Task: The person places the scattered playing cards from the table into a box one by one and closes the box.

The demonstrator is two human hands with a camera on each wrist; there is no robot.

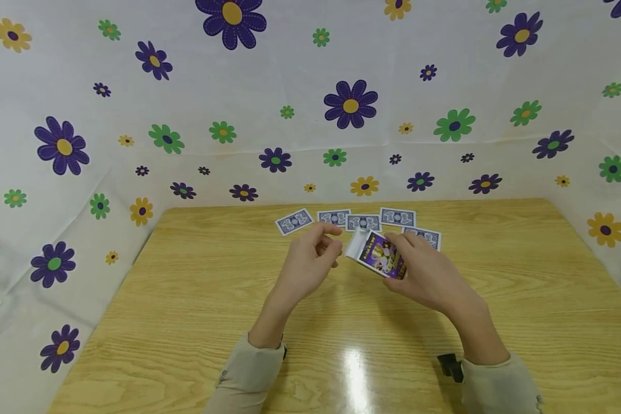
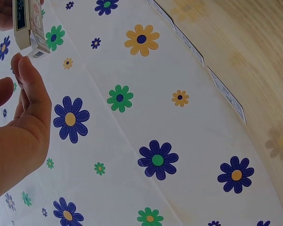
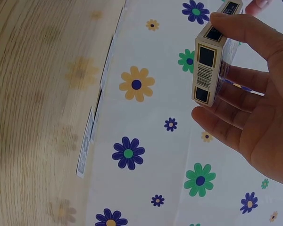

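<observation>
My right hand (image 1: 432,270) holds a playing card box (image 1: 382,257) above the table, thumb on one narrow side and fingers on the other. The box is tilted, its purple printed face up and its white flap (image 1: 356,244) open toward the left. Its barcode end (image 3: 205,73) faces the right wrist camera. Just left of the flap is my left hand (image 1: 305,264), apart from the box, fingers loosely bent with nothing visible between them. Behind the hands, several blue-backed playing cards (image 1: 363,223) lie face down in an uneven row; my right hand partly covers the rightmost card (image 1: 428,237).
The wooden table (image 1: 186,322) spreads out around the hands. A white cloth with flower prints (image 1: 284,75) hangs along its back and both sides. A dark strap (image 1: 450,367) shows by the right sleeve (image 1: 499,385).
</observation>
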